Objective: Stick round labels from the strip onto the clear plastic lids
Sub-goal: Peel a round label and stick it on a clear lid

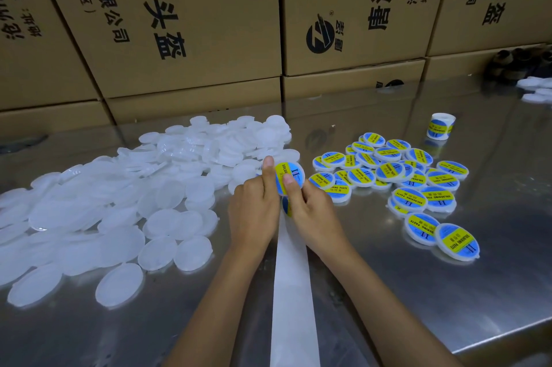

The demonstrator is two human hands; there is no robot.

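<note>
Over the steel counter both hands, left hand and right hand, pinch one light, stiff lid by its rim, thumbs smoothing the thin label, which looks apt to crease.

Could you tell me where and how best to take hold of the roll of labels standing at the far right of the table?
I would grip the roll of labels across its curved outer wall, coming down from above. It stands on end, apart from the labelled lids, so both sides look free. Pinching the round printed face would probably smudge or lift a label.
</note>
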